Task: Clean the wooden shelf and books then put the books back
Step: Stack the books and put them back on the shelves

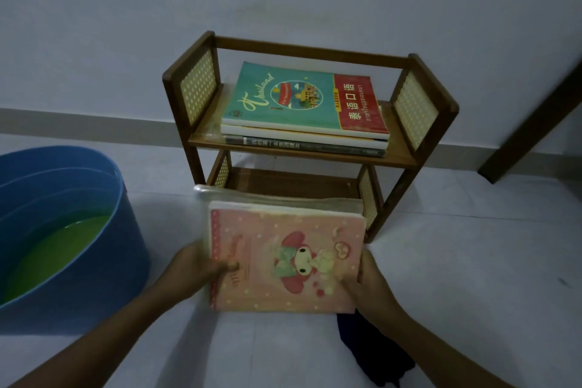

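A small two-tier wooden shelf [422, 94] with cane side panels stands on the floor against the wall. On its upper tier lie three stacked books, the top one a teal and red Thailand book [302, 101]. I hold a stack of books topped by a pink cartoon notebook [283, 258] just in front of the lower tier. My left hand [198, 271] grips the stack's left edge, thumb on the cover. My right hand [368, 283] grips its right edge. The lower tier [293, 181] looks bare behind the stack.
A blue plastic tub [104, 249] holding green liquid sits on the floor at the left. A dark blue cloth [374, 353] lies on the floor under my right wrist. A dark wooden leg [532, 126] slants down at the right.
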Demonstrator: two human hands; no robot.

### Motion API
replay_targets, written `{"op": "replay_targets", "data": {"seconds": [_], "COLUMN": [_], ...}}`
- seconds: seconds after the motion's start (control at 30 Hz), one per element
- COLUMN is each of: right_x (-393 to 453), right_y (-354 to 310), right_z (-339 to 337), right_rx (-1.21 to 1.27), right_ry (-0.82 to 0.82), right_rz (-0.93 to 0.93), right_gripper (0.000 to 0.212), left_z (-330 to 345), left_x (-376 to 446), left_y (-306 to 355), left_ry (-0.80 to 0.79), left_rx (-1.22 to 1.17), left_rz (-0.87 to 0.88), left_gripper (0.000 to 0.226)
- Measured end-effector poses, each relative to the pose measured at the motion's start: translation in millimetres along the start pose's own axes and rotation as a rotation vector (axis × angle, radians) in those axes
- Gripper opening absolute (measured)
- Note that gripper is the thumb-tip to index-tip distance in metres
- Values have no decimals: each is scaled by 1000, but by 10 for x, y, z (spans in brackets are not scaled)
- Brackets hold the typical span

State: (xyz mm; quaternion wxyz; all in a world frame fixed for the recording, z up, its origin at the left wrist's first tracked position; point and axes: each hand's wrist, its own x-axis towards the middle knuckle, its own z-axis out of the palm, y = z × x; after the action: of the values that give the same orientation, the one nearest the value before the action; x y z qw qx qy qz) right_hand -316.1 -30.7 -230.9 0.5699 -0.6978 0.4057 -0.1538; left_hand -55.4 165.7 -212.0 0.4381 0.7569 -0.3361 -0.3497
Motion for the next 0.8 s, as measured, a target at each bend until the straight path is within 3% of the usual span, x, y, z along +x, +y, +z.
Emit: {"op": "replay_targets", "data": {"seconds": [0.13,0.3,0.5,0.6,0.67,0.8], "right_x": [244,816,1337,1371,1339,1162], "right_y": [-18,-202,-167,-29,39,98], "right_z": [-127,-227,-52,5,33,-98], "right_rx": [35,-48,-157,-199,-219,-65], "right_ry": [44,78,182,255,244,46], "right_rz": [81,116,117,121,98,20], "right_gripper": [35,36,43,46,48,59], "left_z": [74,82,173,262,288,236], "left_x": [404,855,1309,1459,1449,1312], "left_y": [199,281,301,76,-54,-125], "left_ry": [13,-179,114,154,97,-131], "left_rx": [49,280,306,303,242,-15], "left_rz": [-59,-25,77,98,115,263], "left_gripper": [17,18,19,12,23,79]}}
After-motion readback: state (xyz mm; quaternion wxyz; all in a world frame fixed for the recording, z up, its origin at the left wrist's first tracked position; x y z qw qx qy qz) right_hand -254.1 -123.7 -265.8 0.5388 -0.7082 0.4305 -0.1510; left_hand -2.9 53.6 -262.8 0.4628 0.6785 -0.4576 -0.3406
